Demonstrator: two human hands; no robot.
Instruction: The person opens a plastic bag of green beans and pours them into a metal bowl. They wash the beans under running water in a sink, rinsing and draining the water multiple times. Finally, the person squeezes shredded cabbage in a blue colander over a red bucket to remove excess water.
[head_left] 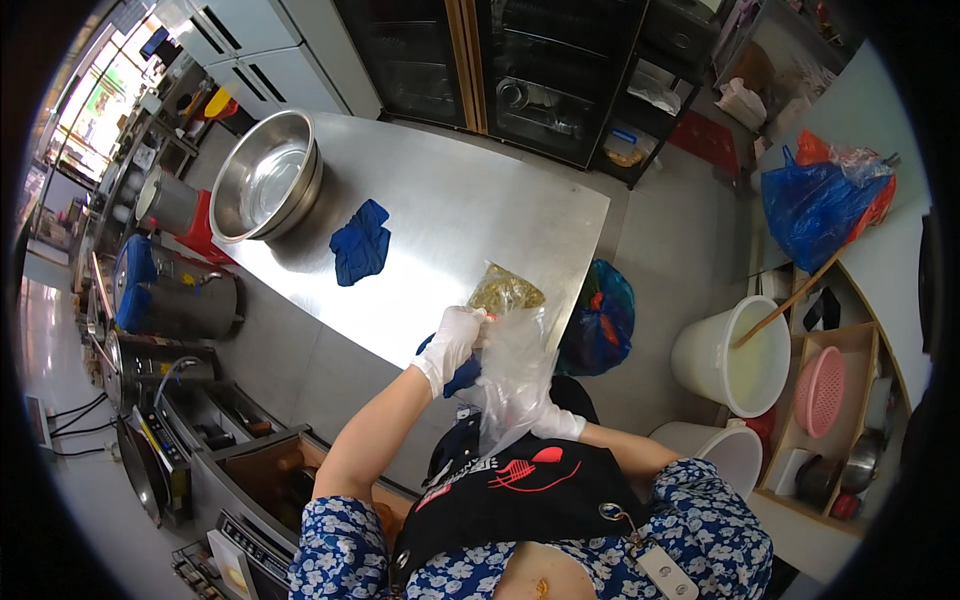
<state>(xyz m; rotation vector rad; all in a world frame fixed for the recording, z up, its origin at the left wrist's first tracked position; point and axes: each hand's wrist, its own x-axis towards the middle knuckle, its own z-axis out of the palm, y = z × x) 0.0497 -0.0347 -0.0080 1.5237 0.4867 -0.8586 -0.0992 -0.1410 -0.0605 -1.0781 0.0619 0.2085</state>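
Observation:
My left hand (452, 345), in a white glove, is closed at the near edge of the steel table (440, 180). Its fingers pinch the gathered part of a clear plastic bag (515, 365), where a small red bit shows. Just beyond the fingertips, a clear packet of greenish-yellow food (505, 290) rests on the tabletop. Loose clear plastic hangs from there down before my apron. My right hand (558, 420), also gloved, is at the lower right of this plastic, its fingers hidden behind it. A blue cloth (464, 378) shows beneath my left wrist.
On the table are a large steel bowl (222, 190) and a crumpled blue cloth (360, 245). A blue bag (600, 325) stands off the table's right end. Farther right are a white bucket (695, 355) with a wooden stick (795, 300), and a pink basket (820, 392).

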